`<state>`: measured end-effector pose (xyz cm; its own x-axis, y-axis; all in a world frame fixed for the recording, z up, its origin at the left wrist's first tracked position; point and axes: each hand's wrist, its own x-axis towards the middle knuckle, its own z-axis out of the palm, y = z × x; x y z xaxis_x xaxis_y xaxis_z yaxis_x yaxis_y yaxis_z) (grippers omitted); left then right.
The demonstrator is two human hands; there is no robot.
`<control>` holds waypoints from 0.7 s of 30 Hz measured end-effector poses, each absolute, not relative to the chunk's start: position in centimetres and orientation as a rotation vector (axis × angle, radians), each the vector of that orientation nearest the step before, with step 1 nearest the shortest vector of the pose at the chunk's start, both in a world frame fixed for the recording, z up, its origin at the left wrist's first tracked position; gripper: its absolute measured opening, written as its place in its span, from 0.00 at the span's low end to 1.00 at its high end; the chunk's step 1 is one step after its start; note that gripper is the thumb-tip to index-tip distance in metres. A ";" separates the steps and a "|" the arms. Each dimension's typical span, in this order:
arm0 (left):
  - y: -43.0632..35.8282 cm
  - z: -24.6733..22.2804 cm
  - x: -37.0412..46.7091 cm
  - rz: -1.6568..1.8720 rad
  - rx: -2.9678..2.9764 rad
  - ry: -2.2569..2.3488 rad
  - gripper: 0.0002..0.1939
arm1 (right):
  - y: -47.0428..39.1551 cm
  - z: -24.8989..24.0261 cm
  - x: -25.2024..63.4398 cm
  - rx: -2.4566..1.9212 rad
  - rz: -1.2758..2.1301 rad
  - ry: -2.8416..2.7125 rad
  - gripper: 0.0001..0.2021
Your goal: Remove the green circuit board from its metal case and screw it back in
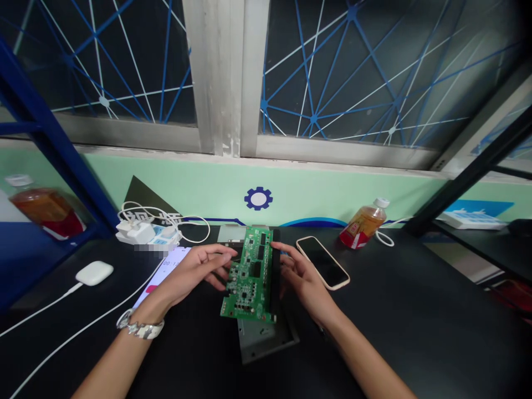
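Observation:
A green circuit board (249, 282) with a black strip along its right edge is held up, tilted, above a grey metal plate or case (266, 343) on the black table. My left hand (210, 265) is beside the board's left edge, its fingers bent and partly apart; whether they touch the board is hard to tell. On the right side, my right hand (297, 271) grips the black-edged side, with the index finger on the top corner and the other fingers partly hidden behind. Part of a light metal piece (231, 233) shows behind the board.
On the black table (394, 310), a phone (324, 262) and a drink bottle (362, 224) stand to the right. At left are a lit phone (177, 260), a power strip (145, 233), white cables and a white case (95, 273). Shelf frames flank both sides.

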<state>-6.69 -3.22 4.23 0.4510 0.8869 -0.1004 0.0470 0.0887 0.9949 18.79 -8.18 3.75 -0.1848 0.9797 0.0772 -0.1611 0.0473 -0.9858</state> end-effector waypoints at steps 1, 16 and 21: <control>-3.2 4.2 -6.6 0.754 1.352 0.929 0.19 | -8.3 3.7 18.8 -0.947 1.356 -1.278 0.24; -3.9 1.7 -3.4 0.801 1.375 0.839 0.20 | -11.3 4.5 17.2 -0.869 1.194 -1.692 0.46; -4.2 2.1 -2.5 0.823 1.425 0.900 0.17 | -11.4 4.4 16.9 -0.853 1.164 -1.713 0.46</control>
